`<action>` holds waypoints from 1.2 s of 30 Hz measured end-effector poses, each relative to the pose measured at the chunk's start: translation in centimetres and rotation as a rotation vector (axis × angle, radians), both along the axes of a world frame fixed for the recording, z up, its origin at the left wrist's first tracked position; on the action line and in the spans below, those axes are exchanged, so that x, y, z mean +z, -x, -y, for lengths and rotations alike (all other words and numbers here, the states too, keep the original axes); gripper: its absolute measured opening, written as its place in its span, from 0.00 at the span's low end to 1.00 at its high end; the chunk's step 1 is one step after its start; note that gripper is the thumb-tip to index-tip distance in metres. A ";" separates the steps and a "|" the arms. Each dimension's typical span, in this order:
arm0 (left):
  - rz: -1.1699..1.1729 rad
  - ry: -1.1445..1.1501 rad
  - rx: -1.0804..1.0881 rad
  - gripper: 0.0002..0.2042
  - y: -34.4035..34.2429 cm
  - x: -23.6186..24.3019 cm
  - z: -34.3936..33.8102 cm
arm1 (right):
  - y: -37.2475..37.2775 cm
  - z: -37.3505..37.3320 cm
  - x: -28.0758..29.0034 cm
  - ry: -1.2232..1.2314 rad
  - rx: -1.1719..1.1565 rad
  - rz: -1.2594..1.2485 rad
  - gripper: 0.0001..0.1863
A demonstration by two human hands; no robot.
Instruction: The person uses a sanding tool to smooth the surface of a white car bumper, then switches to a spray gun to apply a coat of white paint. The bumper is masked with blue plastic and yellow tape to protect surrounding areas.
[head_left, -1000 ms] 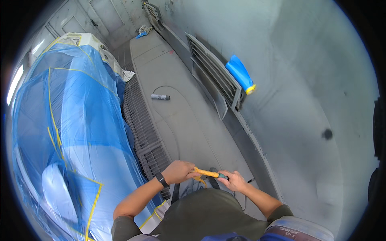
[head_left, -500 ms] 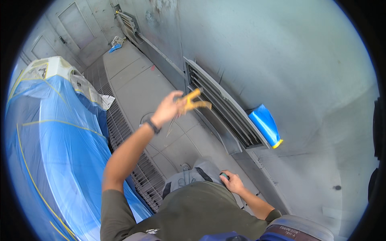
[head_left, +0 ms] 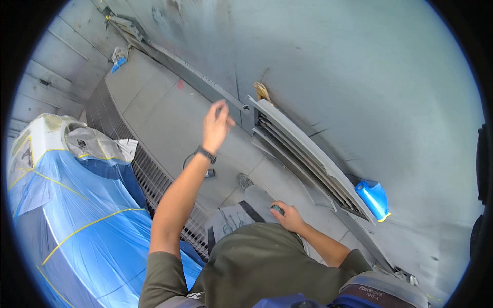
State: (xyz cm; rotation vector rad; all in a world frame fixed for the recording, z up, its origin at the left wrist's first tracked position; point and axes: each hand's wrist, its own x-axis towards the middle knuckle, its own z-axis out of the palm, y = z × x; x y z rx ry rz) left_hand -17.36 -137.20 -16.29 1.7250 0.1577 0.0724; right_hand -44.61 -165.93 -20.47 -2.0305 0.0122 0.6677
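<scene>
My left hand [head_left: 217,124] reaches forward over the grey floor, short of the slatted vent [head_left: 303,149] on the wall. Its fingers are stretched out, slightly blurred, with nothing in them. A crumpled yellow-tan strip [head_left: 262,92] is at the vent's far upper end, against the wall and apart from the hand. My right hand [head_left: 290,217] is close to my waist, curled round a small dark green object [head_left: 278,209]; most of that object is hidden by the fingers.
On the left stands a vehicle covered in blue plastic film [head_left: 102,226] with yellow tape, beside a floor grating [head_left: 154,179]. A blue film roll [head_left: 373,199] rests at the vent's near end. Crumpled paper and blue film [head_left: 119,57] lie in the far corner.
The yellow strip has left my left hand and is now at the vent's upper end. My right hand still holds the dark green object. The view has shifted forward along the wall.
</scene>
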 end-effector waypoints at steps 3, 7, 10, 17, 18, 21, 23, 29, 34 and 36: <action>-0.248 -0.103 0.100 0.15 6.2 -11.3 -6.9 | -4.5 -3.3 0.6 0.057 0.061 -0.048 0.17; -0.692 -0.600 -0.216 0.21 20.0 -22.6 -14.9 | -9.2 -8.6 0.7 0.173 0.165 -0.155 0.18; -0.932 -0.645 -0.342 0.22 27.3 -25.7 -19.0 | -12.0 -12.3 -0.7 0.266 0.236 -0.110 0.20; -0.837 -0.761 -0.530 0.24 23.6 -38.6 -26.4 | -12.3 -22.0 -9.7 0.540 0.356 -0.154 0.17; -0.823 -0.792 -0.552 0.23 23.1 -41.2 -26.8 | -12.1 -23.1 -11.4 0.592 0.430 -0.156 0.16; -0.737 -0.891 -0.583 0.21 19.1 -50.8 -27.7 | -11.6 -24.5 -16.1 0.734 0.546 -0.209 0.13; -0.679 -0.929 -0.591 0.20 17.0 -58.3 -28.3 | -11.6 -24.0 -18.4 0.721 0.555 -0.104 0.12; -0.604 -1.158 -0.518 0.19 14.9 -77.4 -28.3 | -12.1 -20.8 -21.2 0.882 0.464 -0.200 0.13; -0.598 -1.262 -0.754 0.17 14.4 -81.5 -28.4 | -12.1 -20.0 -21.6 0.815 0.400 -0.240 0.13; -0.609 -1.319 -0.936 0.16 13.7 -80.9 -29.1 | -12.1 -20.1 -21.6 0.743 0.370 -0.155 0.12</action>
